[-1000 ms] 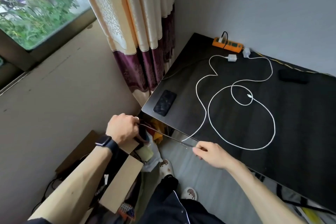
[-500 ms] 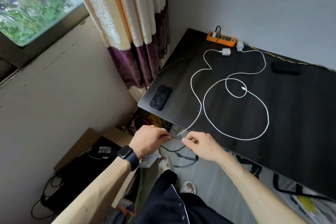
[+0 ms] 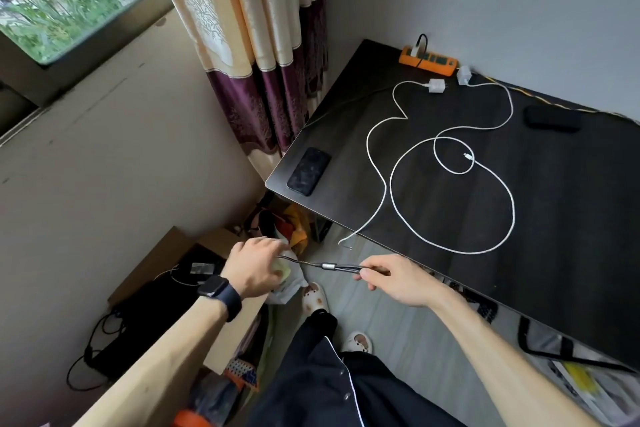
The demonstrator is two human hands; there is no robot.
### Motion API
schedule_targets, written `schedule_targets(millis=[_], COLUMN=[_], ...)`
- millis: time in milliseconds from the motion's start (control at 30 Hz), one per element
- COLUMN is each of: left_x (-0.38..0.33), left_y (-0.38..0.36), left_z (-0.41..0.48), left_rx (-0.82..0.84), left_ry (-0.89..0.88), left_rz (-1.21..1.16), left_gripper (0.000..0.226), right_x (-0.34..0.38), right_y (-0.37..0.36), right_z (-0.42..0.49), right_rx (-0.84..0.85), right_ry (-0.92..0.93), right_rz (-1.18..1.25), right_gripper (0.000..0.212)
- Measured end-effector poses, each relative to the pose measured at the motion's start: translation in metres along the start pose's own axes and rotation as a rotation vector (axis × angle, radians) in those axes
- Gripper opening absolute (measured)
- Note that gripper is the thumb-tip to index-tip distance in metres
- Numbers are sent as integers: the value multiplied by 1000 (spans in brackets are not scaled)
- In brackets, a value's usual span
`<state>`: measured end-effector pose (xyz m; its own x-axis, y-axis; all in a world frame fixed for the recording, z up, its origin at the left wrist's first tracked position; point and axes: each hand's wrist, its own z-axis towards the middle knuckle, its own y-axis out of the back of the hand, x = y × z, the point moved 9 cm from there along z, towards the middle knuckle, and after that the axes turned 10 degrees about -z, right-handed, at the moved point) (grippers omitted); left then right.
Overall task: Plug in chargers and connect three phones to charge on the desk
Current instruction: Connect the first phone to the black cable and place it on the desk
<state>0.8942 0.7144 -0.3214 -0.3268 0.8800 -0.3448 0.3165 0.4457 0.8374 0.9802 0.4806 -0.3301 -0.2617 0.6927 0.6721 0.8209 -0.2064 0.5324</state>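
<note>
Both hands hold a dark multi-head charging cable (image 3: 327,266) stretched level in front of the dark desk (image 3: 571,236). My left hand (image 3: 254,267) grips one end, and my right hand (image 3: 394,279) pinches the split ends past the silver junction. On the desk, a black phone (image 3: 309,171) lies face down at the near left corner. Two white cables (image 3: 450,184) loop across the top to two white chargers (image 3: 436,85), which lie loose beside an orange power strip (image 3: 427,61) at the back. A second dark phone (image 3: 552,118) lies at the far right.
A curtain (image 3: 263,45) hangs left of the desk by a window (image 3: 69,0). On the floor under my left arm are a cardboard box (image 3: 166,263), black cords (image 3: 93,350) and a bag. One white cable end dangles off the desk's front edge.
The hands have drawn apart, pulling the dark cable out so its silver junction shows between them. The view has swung slightly left and down.
</note>
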Motion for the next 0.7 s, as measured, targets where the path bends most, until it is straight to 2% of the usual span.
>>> schedule_targets(millis=[67,133,200,300,333,400,500,533,600,700], left_x=[-47,-79,-85,-60,-50,-39,-46,-52,-65,-82], left_y=[-13,-22,-19,-8,-6,-10,-29,-34,-38,-22], left_z=[1,4,9,10,9,5,-1,-2,-1,2], left_rx=[92,118,55,-19,-23,13,155,204,240,144], left_ry=[-126,-173,-168,-69,-34,21,40,49,63,19], left_rz=[-199,-299,-319,-495,-561,-679,-760,-786,-896,-1037], left_gripper=[58,43,34,27,27,27,20,18,11,21], right_x=[17,27,23,-4,-11,-19,-18,-16,-10,1], right_y=[-3,0,10,34,41,47,38,31,22,22], right_z=[3,6,6,-2,-4,-7,-6,-4,-2,-1], right_rx=[-6,-41,-81,-119,-141,-232,-379,-397,-431,-469], right_ry=[39,53,8,-75,-82,-58,-70,-81,-86,-39], right_rz=[-14,-43,-81,-75,34,417,891,964,950,853], right_gripper=[20,18,18,22,19,11,7,11,21,21])
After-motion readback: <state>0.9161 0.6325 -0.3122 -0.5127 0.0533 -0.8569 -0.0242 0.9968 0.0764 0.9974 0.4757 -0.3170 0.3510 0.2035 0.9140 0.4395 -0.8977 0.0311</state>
